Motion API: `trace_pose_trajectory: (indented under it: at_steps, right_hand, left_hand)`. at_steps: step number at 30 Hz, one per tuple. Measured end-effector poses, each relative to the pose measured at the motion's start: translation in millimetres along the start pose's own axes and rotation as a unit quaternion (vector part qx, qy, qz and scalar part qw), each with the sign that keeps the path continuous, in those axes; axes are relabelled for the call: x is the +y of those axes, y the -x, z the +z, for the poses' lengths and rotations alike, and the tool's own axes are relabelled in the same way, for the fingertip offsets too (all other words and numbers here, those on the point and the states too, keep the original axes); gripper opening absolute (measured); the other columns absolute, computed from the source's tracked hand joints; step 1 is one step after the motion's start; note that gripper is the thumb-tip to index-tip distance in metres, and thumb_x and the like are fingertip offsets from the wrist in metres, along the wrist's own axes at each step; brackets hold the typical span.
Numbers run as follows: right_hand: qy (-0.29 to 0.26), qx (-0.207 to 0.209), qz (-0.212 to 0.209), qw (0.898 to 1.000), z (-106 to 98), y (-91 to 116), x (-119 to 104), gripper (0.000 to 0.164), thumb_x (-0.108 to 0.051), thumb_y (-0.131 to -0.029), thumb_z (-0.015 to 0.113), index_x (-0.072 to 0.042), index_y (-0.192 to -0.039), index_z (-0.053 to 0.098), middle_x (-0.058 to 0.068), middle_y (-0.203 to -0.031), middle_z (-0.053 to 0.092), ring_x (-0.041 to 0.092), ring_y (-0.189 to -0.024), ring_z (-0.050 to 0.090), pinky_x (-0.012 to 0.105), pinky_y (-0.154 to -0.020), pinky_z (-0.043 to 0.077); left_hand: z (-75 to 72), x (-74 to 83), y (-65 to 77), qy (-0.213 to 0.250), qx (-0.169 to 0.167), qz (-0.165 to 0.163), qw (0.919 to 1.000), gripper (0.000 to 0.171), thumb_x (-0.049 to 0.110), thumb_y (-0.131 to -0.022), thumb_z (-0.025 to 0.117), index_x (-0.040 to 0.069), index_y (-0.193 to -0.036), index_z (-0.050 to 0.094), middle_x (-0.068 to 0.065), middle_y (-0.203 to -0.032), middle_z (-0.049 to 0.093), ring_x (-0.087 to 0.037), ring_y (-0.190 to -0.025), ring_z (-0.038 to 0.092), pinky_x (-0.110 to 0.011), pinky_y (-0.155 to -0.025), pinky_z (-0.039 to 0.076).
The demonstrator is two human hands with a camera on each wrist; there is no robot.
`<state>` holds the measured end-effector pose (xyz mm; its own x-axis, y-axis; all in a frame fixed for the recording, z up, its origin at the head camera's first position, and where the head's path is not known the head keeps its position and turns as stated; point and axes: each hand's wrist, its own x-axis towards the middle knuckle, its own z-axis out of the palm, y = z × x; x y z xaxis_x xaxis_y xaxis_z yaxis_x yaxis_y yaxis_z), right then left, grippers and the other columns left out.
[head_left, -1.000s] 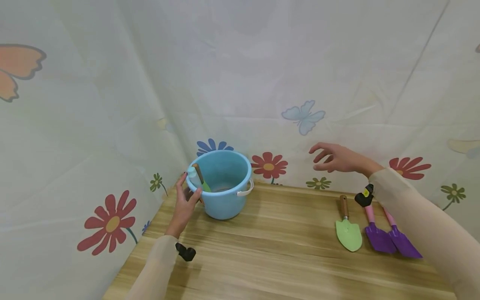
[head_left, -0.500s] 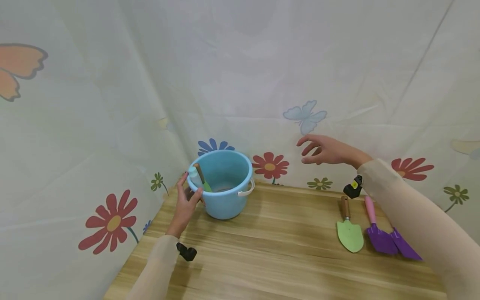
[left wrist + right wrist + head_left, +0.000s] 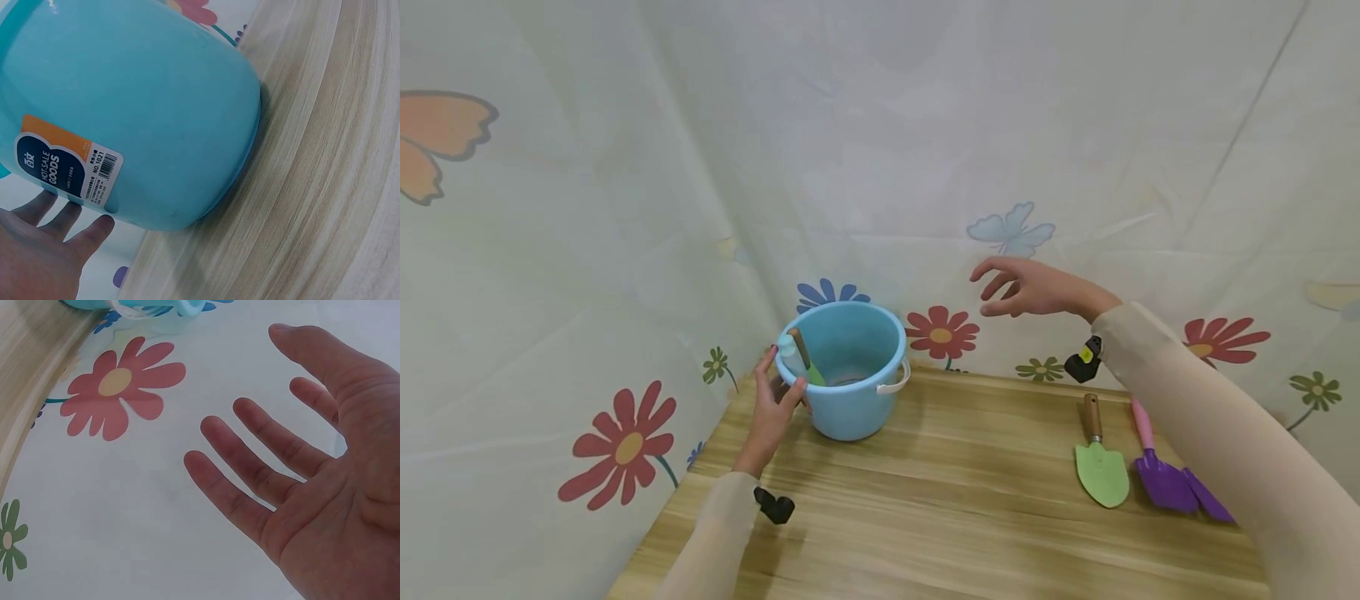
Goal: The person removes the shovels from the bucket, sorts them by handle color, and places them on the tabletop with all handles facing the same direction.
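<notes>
My left hand [image 3: 772,417] rests against the left side of a light blue bucket [image 3: 853,412], fingers spread. Its thumb touches the front rim; in the left wrist view several fingers [image 3: 92,238] lie extended beside the label of the bucket [image 3: 156,119]. Inside the bucket lean a green trowel [image 3: 800,346] with a wooden handle and a pale blue bottle-like thing [image 3: 790,357]. My right hand [image 3: 1033,287] is in the air right of the bucket, fingers loosely bent and apart. The right wrist view shows nothing in that hand [image 3: 312,481].
On the wooden table [image 3: 962,467] at right lies a light green trowel [image 3: 1102,475] with a wooden handle. Beside it are two purple shovels [image 3: 1167,485], partly covered by the right sleeve. A white handle [image 3: 893,383] hangs at the bucket's right. A flower-printed sheet [image 3: 880,167] rises behind.
My right hand has moved left and slightly up, toward the bucket. The left hand and the bucket stay in place.
</notes>
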<state>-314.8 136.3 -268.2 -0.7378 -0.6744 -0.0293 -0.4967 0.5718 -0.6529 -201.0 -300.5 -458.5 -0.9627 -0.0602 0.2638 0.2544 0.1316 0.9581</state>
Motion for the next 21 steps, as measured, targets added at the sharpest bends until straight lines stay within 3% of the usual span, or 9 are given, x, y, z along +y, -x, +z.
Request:
trace_pose_trajectory:
  at_steps: [11, 21]
  right_hand:
    - [-0.008, -0.01, -0.007, 1.0, -0.7, -17.1, -14.4, 0.058, -0.024, -0.097, 0.074, -0.013, -0.146, 0.046, 0.023, -0.134, 0.061, 0.038, -0.113, 0.067, 0.055, -0.091, 0.056]
    - [-0.027, -0.032, -0.015, 0.999, 6.8, -45.8, -30.9, 0.06, -0.025, -0.093, 0.078, -0.024, -0.146, 0.048, 0.015, -0.133, 0.062, 0.034, -0.114, 0.066, 0.054, -0.092, 0.055]
  left_hand:
    - [-0.9, 0.0, 0.4, 0.01, -0.002, 0.001, 0.9999, 0.081, 0.019, -0.105, 0.059, 0.016, -0.164, 0.003, -0.032, -0.16, 0.025, -0.044, -0.147, 0.031, -0.058, -0.112, 0.037]
    - [-1.2, -0.6, 0.3, 0.002, 0.01, 0.001, 0.9999, 0.08, 0.018, -0.104, 0.06, 0.015, -0.164, 0.006, -0.032, -0.158, 0.028, -0.044, -0.145, 0.035, -0.057, -0.111, 0.039]
